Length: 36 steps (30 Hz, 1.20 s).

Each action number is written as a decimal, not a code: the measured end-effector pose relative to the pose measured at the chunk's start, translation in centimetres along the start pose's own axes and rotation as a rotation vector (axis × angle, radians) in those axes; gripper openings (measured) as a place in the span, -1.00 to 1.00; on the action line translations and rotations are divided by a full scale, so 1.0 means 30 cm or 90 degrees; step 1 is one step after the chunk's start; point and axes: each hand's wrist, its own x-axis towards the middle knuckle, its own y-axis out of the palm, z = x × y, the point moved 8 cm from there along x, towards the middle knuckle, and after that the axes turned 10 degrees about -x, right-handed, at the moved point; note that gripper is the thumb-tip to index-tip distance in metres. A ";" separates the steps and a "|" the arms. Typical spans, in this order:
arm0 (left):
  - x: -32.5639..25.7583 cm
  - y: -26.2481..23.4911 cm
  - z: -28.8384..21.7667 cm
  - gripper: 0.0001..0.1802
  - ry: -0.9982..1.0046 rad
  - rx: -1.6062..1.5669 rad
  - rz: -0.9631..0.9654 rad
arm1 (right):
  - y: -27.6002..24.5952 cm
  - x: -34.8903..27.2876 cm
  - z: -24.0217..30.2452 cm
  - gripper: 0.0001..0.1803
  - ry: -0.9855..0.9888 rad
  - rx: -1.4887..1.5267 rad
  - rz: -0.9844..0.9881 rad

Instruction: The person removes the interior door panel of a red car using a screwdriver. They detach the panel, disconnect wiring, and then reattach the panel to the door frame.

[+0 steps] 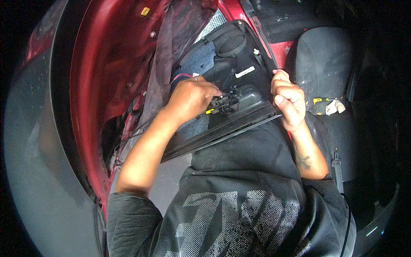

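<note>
A black car door trim panel (222, 70) leans across in front of me with its inner side showing. My right hand (287, 98) is closed around the panel's right edge. On the back of the panel, my left hand (195, 97) has its fingers pinched at a small mechanism (224, 102) with thin rods or cables, beside the handle recess (250, 97). What lies between those fingertips is too small to make out. A yellow clip (209, 111) sits just below them. Pink wire (183, 76) shows behind my left hand, and blue padding (197, 60) covers part of the panel.
To the left stands the red door shell (107, 64), with a loose plastic sheet (160, 64) hanging on it. A dark car seat (321, 64) is at the right. On it lie a yellow-handled screwdriver (319, 100) and a crumpled pale scrap (335, 107). A seat-belt buckle (336, 162) is lower down.
</note>
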 end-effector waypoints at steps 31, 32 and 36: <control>-0.001 -0.023 0.080 -0.74 -0.326 -0.153 0.067 | -0.003 -0.004 -0.004 -0.63 0.019 -0.004 0.005; -0.014 -0.028 0.075 -0.73 -0.317 -0.118 0.087 | -0.005 -0.005 -0.001 -0.63 0.019 -0.004 0.002; -0.101 -0.066 0.040 -0.69 -0.270 -0.059 0.020 | -0.004 -0.013 -0.009 -0.64 0.014 -0.001 -0.004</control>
